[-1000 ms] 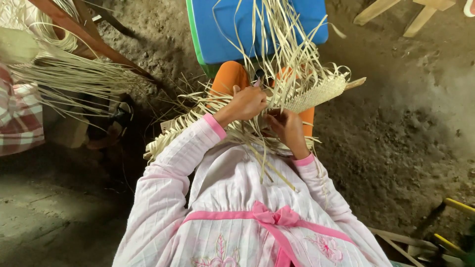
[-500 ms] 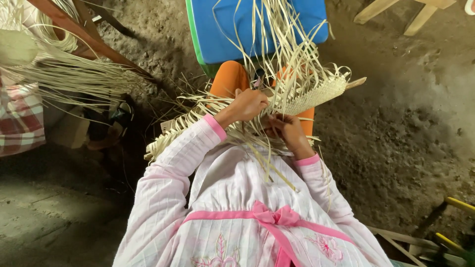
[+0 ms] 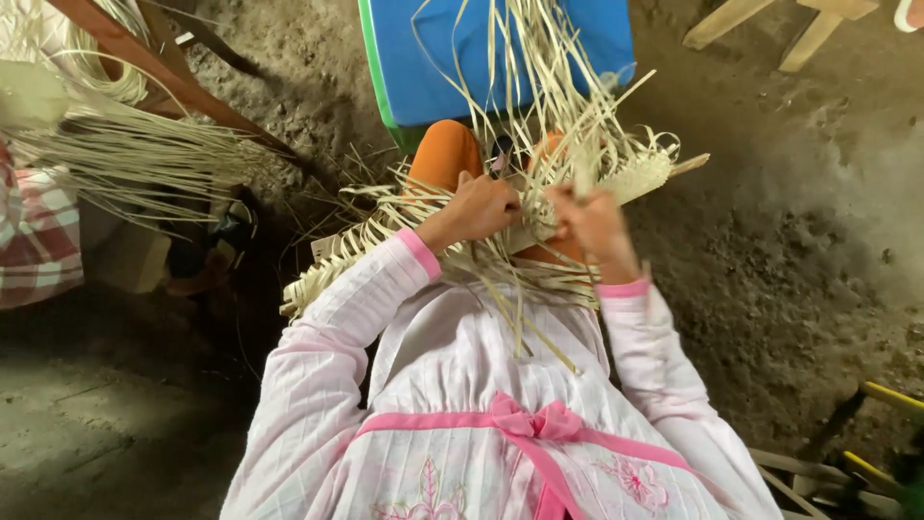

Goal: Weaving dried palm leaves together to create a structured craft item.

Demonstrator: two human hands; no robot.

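Head view — both hands' fingers (image 3: 520, 207) buried among woven straw strips (image 3: 577, 183).

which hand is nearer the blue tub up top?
Left, marginally. The left hand grips the woven straw strip just below the blue tub's near edge; the right hand sits slightly lower on the same strip, further from the tub.

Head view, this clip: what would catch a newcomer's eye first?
The pale woven strip of flat fibres lies across the lap at centre, loose strands fanning up from it over the blue panel at the top. The left hand and right hand both grip the weave, in pink-striped sleeves. At far left a bundle of raw fibres juts out beside a checked cloth.
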